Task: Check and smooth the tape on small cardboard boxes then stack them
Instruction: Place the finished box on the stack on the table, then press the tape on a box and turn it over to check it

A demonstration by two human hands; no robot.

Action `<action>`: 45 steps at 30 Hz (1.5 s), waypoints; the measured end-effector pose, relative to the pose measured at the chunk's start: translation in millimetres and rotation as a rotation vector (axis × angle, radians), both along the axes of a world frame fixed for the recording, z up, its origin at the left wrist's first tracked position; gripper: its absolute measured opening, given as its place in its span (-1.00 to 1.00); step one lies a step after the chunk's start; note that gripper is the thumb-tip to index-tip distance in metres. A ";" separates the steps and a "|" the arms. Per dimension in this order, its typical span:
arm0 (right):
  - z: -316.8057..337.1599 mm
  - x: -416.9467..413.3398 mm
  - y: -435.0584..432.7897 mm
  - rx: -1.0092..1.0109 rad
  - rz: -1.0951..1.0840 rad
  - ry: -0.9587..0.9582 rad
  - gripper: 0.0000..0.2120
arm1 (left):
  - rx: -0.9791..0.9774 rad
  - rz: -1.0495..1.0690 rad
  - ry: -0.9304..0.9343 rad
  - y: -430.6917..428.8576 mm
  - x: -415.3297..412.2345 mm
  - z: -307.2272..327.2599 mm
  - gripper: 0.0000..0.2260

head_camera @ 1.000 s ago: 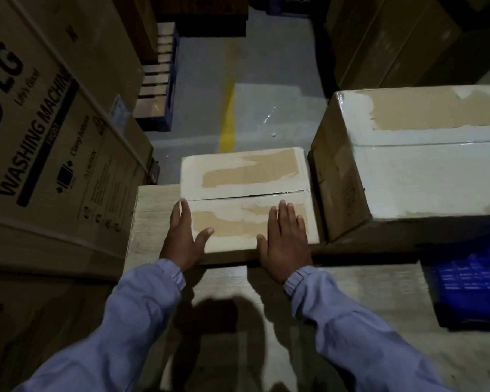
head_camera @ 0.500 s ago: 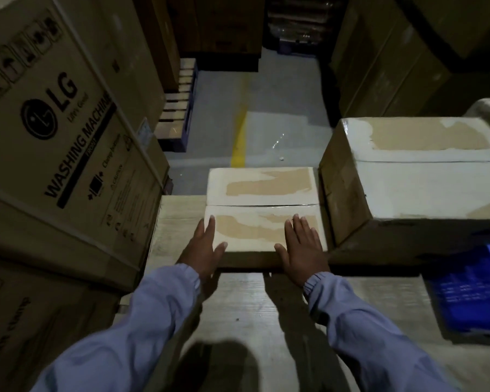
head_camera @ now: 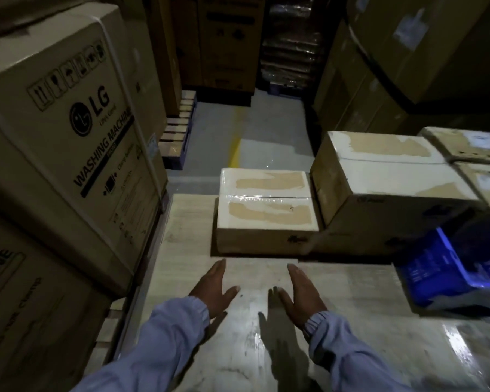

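Two bare hands, left hand [head_camera: 214, 290] and right hand [head_camera: 301, 292], low over pale wood-grain surface [head_camera: 187, 227]; fingers straight, holding nothing. Bare strip separates them from small white-topped cardboard box [head_camera: 266, 210] at surface's far edge. Box's left side has open room; right side just beside larger taped cardboard box [head_camera: 385, 176]. Blue plastic crate [head_camera: 447, 275] at right. Small box top: torn brown patches, glossy clear tape along centre seam.

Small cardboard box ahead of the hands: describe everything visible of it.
The small brown cardboard box lies flat on the pale wooden surface, top whitish with torn brown patches, glossy clear tape along its centre seam. Its right side seems to abut the larger cardboard box. The left hand and right hand hover open short of it.
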State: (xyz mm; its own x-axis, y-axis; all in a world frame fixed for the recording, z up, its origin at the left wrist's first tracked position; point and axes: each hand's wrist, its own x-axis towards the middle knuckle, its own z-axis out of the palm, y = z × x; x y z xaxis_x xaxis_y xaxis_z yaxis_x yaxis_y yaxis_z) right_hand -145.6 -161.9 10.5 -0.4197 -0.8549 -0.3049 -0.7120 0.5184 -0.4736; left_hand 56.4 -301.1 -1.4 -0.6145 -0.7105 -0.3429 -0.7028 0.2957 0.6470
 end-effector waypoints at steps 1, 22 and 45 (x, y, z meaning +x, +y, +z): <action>-0.3 7.8 10.8 0.001 -0.038 -0.027 -0.01 | 0.022 0.006 0.015 9.4 6.3 -4.0 -0.24; -26.9 58.6 181.3 -0.059 -0.060 -0.444 -0.44 | 0.234 0.441 0.114 244.0 82.2 -46.1 -0.37; -60.4 191.2 370.6 0.256 0.689 -0.337 -0.53 | 0.393 1.230 0.114 611.1 225.7 -80.5 -0.37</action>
